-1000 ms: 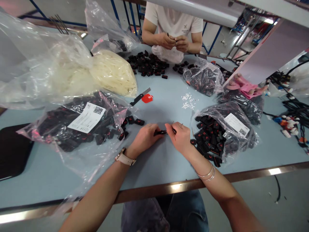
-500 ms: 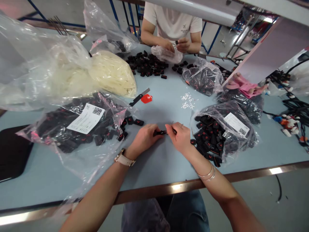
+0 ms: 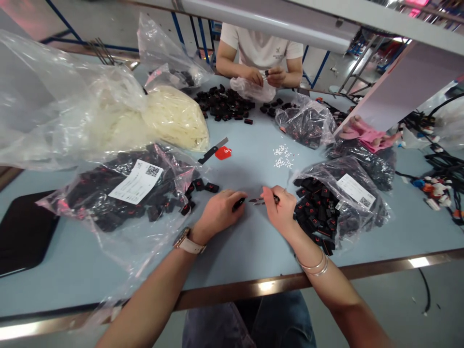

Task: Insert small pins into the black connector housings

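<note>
My left hand (image 3: pixel 221 210) is closed on a black connector housing (image 3: pixel 238 204), its fingers wrapped over most of it. To the right, my right hand (image 3: pixel 280 209) grips a small pointed hand tool (image 3: pixel 257 200) with a bare metal tip; the fingers hide most of its dark handle, so its exact kind is unclear. The tip points left at the connector housing, with a short gap between them. Both hands are above the table (image 3: pixel 232 261) near its front edge. Loose black connector housings (image 3: pixel 315 208) lie just right of my right hand.
A labelled bag (image 3: pixel 105 193) of black housings lies left, another bag (image 3: pixel 357 193) right. Behind are a utility knife (image 3: pixel 213 151), a red piece (image 3: pixel 223 153), tiny white bits (image 3: pixel 283 155) and a bag of pale parts (image 3: pixel 177 118). Across the table, a co-worker (image 3: pixel 261 53) handles small parts.
My hands have moved apart. The tool's tip was at the connector housing and is now separated from it, with my right hand shifted right. The whole view has tilted slightly.
</note>
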Demonstrator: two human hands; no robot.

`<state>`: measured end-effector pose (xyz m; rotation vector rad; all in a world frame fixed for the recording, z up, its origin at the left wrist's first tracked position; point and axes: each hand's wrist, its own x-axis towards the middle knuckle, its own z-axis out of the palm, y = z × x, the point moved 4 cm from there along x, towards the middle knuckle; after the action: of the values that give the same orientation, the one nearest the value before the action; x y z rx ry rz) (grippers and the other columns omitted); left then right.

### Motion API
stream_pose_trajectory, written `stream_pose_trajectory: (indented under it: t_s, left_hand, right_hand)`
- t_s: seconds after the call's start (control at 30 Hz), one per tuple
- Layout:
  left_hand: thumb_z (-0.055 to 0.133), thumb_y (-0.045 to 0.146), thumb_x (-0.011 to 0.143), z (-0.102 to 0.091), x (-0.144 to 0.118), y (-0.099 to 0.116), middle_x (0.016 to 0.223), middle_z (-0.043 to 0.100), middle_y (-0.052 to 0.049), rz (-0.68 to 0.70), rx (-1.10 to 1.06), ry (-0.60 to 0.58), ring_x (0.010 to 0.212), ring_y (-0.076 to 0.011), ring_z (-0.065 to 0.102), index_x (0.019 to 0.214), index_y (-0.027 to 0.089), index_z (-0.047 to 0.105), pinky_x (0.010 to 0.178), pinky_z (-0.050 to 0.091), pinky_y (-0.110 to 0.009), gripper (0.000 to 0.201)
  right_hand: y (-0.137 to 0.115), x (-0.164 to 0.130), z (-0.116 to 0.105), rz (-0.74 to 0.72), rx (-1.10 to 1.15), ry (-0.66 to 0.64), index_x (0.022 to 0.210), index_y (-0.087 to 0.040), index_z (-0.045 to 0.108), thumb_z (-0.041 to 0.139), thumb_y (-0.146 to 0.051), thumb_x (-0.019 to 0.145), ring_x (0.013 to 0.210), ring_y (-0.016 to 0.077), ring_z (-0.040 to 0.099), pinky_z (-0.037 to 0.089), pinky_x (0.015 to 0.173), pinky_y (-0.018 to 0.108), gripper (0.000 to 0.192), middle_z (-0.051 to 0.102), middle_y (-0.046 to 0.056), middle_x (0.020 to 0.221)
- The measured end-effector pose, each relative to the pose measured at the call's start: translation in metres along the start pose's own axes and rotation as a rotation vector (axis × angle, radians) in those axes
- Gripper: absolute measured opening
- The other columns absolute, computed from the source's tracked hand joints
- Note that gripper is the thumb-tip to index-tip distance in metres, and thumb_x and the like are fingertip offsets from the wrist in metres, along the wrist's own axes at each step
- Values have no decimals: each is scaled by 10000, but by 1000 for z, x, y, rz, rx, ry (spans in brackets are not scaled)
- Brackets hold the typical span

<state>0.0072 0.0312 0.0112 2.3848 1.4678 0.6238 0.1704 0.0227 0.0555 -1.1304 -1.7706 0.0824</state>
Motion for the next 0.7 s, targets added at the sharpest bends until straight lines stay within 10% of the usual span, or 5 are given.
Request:
stream_pose_trajectory:
  t_s: [0.23,0.7]
  left_hand:
    - [510,407,861,-30,-5,-34,848,679,-91,-450,296,96,708,-231,615,1011,205,617,520,361,-278,273]
    - [497,249,844,-45,-11,-44,1154,540,-196,-537,408,228,919,-327,563,1205,195,554,630,456,-383,369]
  right_hand:
    - [5,4,-4,31,22,67,584,-191,536,443,-348,930,444,92,531,392,502,218,391,627,14,515]
    - [27,15,-24,230,32,143,538,-201,500,430,-388,913,508,107,503,413,566,255,425,527,-9,507]
